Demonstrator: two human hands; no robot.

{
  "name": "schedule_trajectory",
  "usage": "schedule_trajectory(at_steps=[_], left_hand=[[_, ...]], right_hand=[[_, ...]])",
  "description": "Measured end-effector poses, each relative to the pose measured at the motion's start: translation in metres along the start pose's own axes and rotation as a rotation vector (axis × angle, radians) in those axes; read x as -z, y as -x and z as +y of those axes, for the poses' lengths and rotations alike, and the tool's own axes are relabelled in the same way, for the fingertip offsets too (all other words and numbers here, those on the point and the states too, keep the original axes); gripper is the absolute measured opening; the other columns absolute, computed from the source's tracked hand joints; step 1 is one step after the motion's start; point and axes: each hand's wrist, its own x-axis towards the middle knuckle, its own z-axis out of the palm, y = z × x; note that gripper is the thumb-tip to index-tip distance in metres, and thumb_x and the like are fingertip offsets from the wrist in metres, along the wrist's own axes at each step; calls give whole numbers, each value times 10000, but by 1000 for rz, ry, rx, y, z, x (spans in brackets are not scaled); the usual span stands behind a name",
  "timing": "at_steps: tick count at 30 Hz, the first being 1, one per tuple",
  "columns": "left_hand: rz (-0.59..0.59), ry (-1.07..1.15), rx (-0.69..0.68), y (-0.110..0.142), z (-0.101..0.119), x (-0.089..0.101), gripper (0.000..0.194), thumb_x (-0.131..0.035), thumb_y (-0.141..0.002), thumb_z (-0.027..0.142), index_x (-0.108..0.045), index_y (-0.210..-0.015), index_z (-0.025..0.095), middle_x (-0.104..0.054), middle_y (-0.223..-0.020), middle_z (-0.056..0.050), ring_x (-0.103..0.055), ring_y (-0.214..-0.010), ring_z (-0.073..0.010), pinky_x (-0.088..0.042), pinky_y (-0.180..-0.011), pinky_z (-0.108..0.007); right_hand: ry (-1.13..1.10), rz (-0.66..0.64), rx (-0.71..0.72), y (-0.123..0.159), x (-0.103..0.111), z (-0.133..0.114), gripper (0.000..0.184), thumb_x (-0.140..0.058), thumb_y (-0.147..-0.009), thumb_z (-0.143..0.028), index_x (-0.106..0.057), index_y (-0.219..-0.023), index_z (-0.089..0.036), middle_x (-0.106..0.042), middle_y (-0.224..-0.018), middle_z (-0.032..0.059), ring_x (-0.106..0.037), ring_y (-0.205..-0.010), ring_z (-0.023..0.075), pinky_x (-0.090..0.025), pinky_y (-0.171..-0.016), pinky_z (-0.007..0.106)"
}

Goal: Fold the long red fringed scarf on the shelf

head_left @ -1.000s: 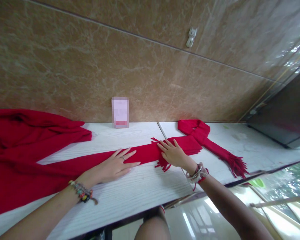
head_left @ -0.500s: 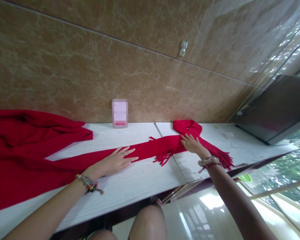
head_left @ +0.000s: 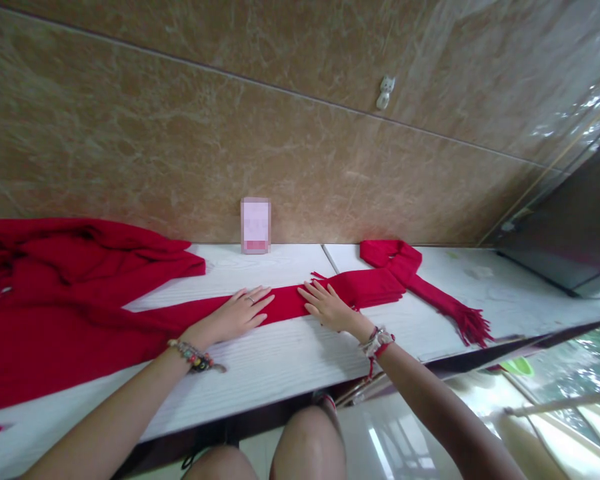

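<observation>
A long red scarf (head_left: 284, 304) lies in a strip along the white table, its right end folded into stacked layers with some fringe sticking out. My left hand (head_left: 235, 315) rests flat on the strip, fingers spread, a ring on one finger. Just right of it, my right hand (head_left: 329, 309) also lies open on the cloth, left of the folded stack. At the far left the red fabric widens into a loose, rumpled spread (head_left: 75, 333). Behind the stack, a second red piece, looped with a fringed tail (head_left: 443, 301), reaches right.
A pale card-like object, blurred out (head_left: 255, 227), stands against the brown marbled wall (head_left: 180, 147). A small white cat-shaped piece (head_left: 385, 92) is on the wall. At the right is a dark box-like object (head_left: 555, 233). The white table's (head_left: 275, 373) front edge runs above my knees.
My right hand has moved left from the folded end onto the strip near my left hand, uncovering the stacked layers. The view has shifted slightly left.
</observation>
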Motion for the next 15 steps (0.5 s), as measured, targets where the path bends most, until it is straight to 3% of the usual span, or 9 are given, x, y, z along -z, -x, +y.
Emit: schedule_trajectory(at_steps=[7,11,15], left_hand=[[-73,10,71,5,2,6,500,-292,-904,379,-260,-1373,207,-215,-1447,-66,-170,-1329,-197,-154,-1054,-409],[-44,41,82,8,2,7,507,-291,-898,409,-271,-1369,220,-218,-1446,-76,-167,-1329,-217,-153,-1049,-430],[-44,53,90,8,2,6,524,-298,-894,422,-261,-1372,211,-218,-1447,-79,-155,-1332,-219,-144,-1051,-430]], right_hand=[[124,-77,15,14,2,12,392,-262,-924,-202,-437,-1272,-246,-264,-1436,82,-166,-1307,349,-310,-868,686],[122,-44,-34,10,6,6,369,-309,-919,-246,-445,-1262,-240,-291,-1418,122,-221,-1289,350,-323,-855,691],[40,34,-22,-11,16,-13,371,-310,-923,-287,-446,-1262,-222,-320,-1403,127,-244,-1290,321,-316,-920,630]])
